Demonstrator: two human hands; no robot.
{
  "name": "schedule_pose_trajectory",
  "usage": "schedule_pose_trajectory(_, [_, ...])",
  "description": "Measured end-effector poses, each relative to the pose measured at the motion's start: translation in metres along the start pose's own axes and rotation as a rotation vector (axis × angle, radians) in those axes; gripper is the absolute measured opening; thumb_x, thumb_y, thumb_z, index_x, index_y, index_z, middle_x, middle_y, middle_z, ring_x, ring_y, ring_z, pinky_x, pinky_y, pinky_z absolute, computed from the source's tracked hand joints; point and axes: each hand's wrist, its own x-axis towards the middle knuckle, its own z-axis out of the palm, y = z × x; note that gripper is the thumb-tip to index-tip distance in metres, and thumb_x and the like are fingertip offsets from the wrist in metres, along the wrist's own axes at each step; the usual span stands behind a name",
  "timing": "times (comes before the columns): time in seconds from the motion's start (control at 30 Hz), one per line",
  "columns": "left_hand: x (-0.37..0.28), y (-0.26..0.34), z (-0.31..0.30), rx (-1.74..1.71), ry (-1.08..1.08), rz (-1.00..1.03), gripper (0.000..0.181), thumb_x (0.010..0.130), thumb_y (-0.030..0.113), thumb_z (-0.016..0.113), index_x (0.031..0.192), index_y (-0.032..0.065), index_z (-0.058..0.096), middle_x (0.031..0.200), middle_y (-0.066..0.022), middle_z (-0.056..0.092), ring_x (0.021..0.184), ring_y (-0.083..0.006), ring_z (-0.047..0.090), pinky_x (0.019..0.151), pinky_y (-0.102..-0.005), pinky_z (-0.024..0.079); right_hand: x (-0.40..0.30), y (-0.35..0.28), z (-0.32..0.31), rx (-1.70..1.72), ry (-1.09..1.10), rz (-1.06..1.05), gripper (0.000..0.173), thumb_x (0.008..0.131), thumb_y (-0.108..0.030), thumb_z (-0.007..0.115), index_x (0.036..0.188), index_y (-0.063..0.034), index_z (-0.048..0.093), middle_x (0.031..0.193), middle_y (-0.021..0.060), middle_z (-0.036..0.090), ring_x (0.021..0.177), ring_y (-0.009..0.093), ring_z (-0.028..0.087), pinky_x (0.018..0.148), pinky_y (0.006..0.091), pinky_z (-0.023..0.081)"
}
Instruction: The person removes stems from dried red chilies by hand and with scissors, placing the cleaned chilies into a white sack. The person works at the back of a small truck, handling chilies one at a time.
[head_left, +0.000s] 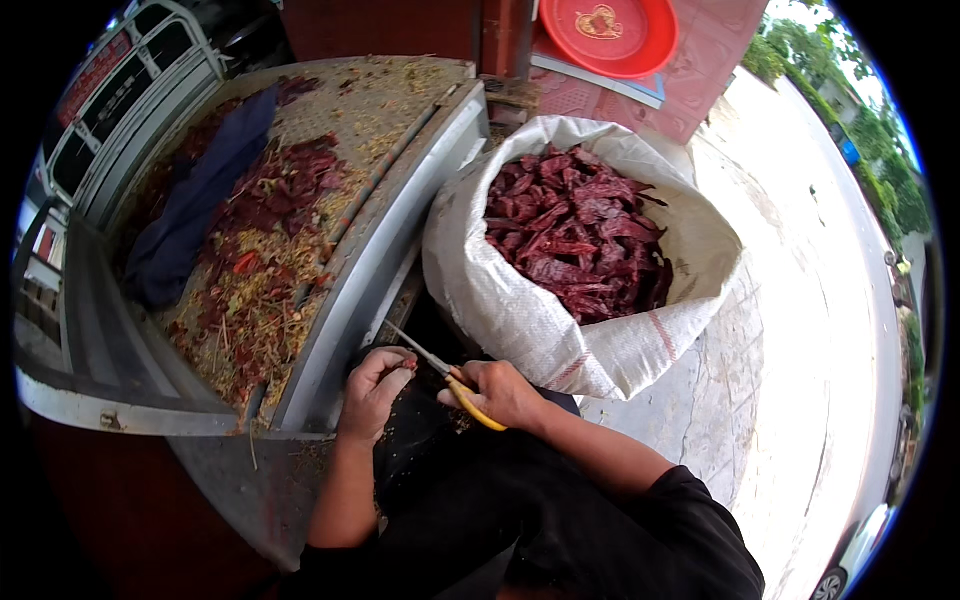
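Note:
A small dark-red piece (409, 364), apparently of dried chili pepper, is pinched between the thumb and fingers of my left hand (376, 394). My right hand (495, 391) grips scissors (435, 361) by their yellow-orange handles. Their metal blades point up and to the left, passing just beside my left fingertips. Whether the blades are parted is hard to tell. Beyond my right hand stands a white woven sack (517, 315) with its rim rolled open. Dried red chili peppers (581, 232) fill much of it.
Left of the sack is a metal-edged cargo bed (405, 97), strewn with yellow seeds and stems (277, 300), dark-red chili scraps (289, 184) and a navy cloth (202, 195). A red plastic basin (652, 45) sits at the back. Paved ground (780, 300) and a road lie right.

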Motion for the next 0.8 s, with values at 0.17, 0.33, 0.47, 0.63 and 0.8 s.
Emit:
schedule_pose_trajectory(0.17, [-0.002, -0.034, -0.013, -0.223, -0.072, 0.074, 0.012, 0.089, 0.007, 0.060, 0.097, -0.0008, 0.064, 0.128, -0.0181, 0.059, 0.115, -0.0265, 0.062, 0.106, -0.0425, 0.046, 0.021, 0.014, 0.027, 0.093, -0.064, -0.116, 0.059, 0.088, -0.053, 0.072, 0.080, 0.0049, 0.064, 0.069, 0.0241, 0.061, 0.068, 0.042, 0.062, 0.061, 0.0456, 0.047])
schedule_pose_trajectory(0.33, [0.040, -0.055, -0.023, -0.406, -0.203, 0.044, 0.023, 0.097, 0.022, 0.058, 0.111, 0.0035, 0.056, 0.110, -0.0100, 0.060, 0.107, -0.0239, 0.063, 0.093, -0.0389, 0.053, 0.015, 0.024, 0.014, 0.264, -0.140, 0.032, 0.050, 0.092, -0.044, 0.068, 0.094, 0.0061, 0.070, 0.080, 0.0189, 0.069, 0.073, 0.026, 0.068, 0.064, 0.0399, 0.051])
schedule_pose_trajectory(0.47, [0.057, -0.028, -0.016, -0.439, -0.164, 0.021, 0.028, 0.099, 0.025, 0.054, 0.116, 0.0026, 0.059, 0.107, -0.0088, 0.062, 0.100, -0.0235, 0.063, 0.085, -0.0370, 0.052, 0.010, 0.029, 0.007, 0.384, -0.172, 0.019, 0.039, 0.094, -0.032, 0.065, 0.105, 0.0047, 0.069, 0.089, 0.0162, 0.071, 0.082, 0.022, 0.068, 0.071, 0.0369, 0.052])
schedule_pose_trajectory(0.63, [0.070, -0.006, -0.002, -0.399, -0.216, 0.005, 0.031, 0.099, 0.022, 0.053, 0.117, -0.0014, 0.062, 0.108, -0.0150, 0.065, 0.102, -0.0303, 0.064, 0.089, -0.0417, 0.055, 0.006, 0.041, 0.003, 0.407, -0.008, -0.086, 0.033, 0.089, -0.028, 0.065, 0.101, 0.0019, 0.071, 0.086, 0.0125, 0.071, 0.080, 0.020, 0.068, 0.070, 0.0362, 0.053])
schedule_pose_trajectory(0.8, [0.085, -0.002, -0.006, -0.383, -0.265, -0.056, 0.030, 0.100, 0.023, 0.054, 0.118, -0.0003, 0.063, 0.108, -0.0173, 0.068, 0.099, -0.0308, 0.066, 0.089, -0.0426, 0.055, -0.005, 0.031, -0.014, 0.547, -0.081, -0.124, 0.029, 0.093, -0.019, 0.066, 0.112, 0.0030, 0.068, 0.100, 0.0099, 0.070, 0.094, 0.018, 0.065, 0.082, 0.0332, 0.052])
